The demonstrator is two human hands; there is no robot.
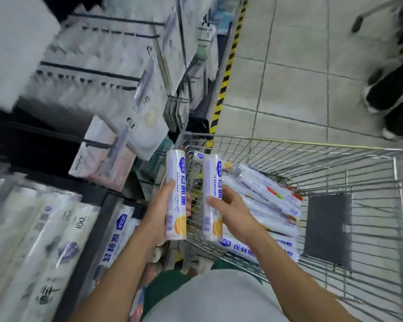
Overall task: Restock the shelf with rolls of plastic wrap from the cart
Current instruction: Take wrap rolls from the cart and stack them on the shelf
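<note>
My left hand (164,210) grips a white roll of plastic wrap (176,180) with blue print and an orange picture, held upright just left of the cart's rim. My right hand (233,212) grips a second, matching roll (212,180) over the cart's left side. Several more rolls (265,201) lie piled inside the wire cart (335,159). The shelf (56,228) at lower left holds similar rolls lying side by side.
Hanging packets fill the racks (116,66) above the shelf. A yellow-black striped strip (226,73) runs along the shelf base. A dark flap (327,228) lies in the cart. A person's dark shoes (391,94) stand on the tiled floor at upper right.
</note>
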